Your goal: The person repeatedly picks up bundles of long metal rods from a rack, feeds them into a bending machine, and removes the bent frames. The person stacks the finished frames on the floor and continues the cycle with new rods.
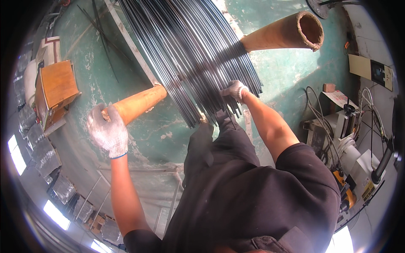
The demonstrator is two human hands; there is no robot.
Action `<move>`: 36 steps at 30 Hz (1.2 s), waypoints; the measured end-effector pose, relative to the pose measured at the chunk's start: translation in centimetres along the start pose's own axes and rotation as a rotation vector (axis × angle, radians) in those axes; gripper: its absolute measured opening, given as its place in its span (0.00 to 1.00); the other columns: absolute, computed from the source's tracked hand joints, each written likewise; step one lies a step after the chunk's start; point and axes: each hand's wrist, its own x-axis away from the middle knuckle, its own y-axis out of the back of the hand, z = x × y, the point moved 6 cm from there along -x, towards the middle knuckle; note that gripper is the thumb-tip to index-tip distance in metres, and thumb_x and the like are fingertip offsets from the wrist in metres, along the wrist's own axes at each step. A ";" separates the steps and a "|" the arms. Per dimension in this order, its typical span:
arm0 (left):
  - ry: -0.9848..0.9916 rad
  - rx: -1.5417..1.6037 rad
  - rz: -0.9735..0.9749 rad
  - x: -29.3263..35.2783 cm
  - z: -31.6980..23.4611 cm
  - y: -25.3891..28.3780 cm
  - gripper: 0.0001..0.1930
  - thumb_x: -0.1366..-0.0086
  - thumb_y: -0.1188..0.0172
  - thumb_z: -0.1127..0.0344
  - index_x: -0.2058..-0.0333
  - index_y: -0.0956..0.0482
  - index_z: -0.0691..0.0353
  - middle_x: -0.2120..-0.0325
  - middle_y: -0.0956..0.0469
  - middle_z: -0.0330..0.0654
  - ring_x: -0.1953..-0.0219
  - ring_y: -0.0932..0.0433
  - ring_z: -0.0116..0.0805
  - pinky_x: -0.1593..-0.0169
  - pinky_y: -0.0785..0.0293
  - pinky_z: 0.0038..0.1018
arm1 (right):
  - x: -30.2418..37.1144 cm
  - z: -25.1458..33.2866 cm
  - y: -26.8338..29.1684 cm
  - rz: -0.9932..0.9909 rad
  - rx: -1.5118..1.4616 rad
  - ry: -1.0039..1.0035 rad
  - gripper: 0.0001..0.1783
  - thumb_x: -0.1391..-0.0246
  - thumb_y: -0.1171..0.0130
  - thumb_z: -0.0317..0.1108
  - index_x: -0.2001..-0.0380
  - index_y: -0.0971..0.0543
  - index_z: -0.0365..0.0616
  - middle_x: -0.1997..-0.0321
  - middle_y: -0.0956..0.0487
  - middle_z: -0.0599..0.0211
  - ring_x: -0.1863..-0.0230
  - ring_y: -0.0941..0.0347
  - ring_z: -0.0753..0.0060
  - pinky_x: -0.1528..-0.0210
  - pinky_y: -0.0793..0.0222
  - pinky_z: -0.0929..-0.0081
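A wide bundle of long, thin black rods (185, 50) runs from the top of the view down toward my legs, its near ends uneven. Brown cardboard tube stretches stick out on both sides of it: a left one (141, 103) and a right one (274, 33) with a ragged, hollow end. Whether they join under the rods is hidden. In a white knit glove, my left hand (109, 131) is closed around the left tube's outer end. My right hand (233, 89), gloved too, has its fingers curled over the rods near their right-hand ends.
The green floor (168, 145) is worn and scuffed. A pale metal bar (130, 40) lies left of the bundle, with a few loose dark rods (103, 38) beyond. An orange-brown wooden box (59, 86) stands at left. Machinery with looping cables (346, 122) stands at right.
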 end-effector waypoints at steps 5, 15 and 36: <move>0.019 0.004 0.002 -0.1 -0.2 0.1 0.15 0.34 0.37 0.60 0.54 0.14 0.63 0.55 0.16 0.51 0.50 0.19 0.54 0.44 0.23 0.47 | -1.7 -2.6 -3.1 -0.183 0.029 0.339 0.22 0.42 0.22 0.34 0.52 0.19 0.32 0.62 0.14 0.62 0.64 0.16 0.68 0.58 0.18 0.70; -0.006 -0.048 -0.065 0.7 0.1 0.2 0.14 0.35 0.37 0.59 0.55 0.14 0.59 0.53 0.16 0.49 0.49 0.19 0.54 0.44 0.21 0.47 | 6.1 6.8 2.7 -0.263 -0.439 -0.466 0.56 0.43 0.30 0.67 0.34 0.30 0.21 0.43 0.17 0.33 0.38 0.20 0.46 0.39 0.24 0.58; 0.659 1.557 1.307 24.0 -15.0 -21.9 0.18 0.25 0.42 0.54 0.48 0.21 0.62 0.63 0.17 0.43 0.65 0.17 0.43 0.59 0.17 0.43 | 68.9 11.5 -46.9 -0.721 -0.345 -1.287 0.22 0.59 0.18 0.52 0.65 0.10 0.50 0.65 0.13 0.50 0.59 0.15 0.44 0.52 0.21 0.52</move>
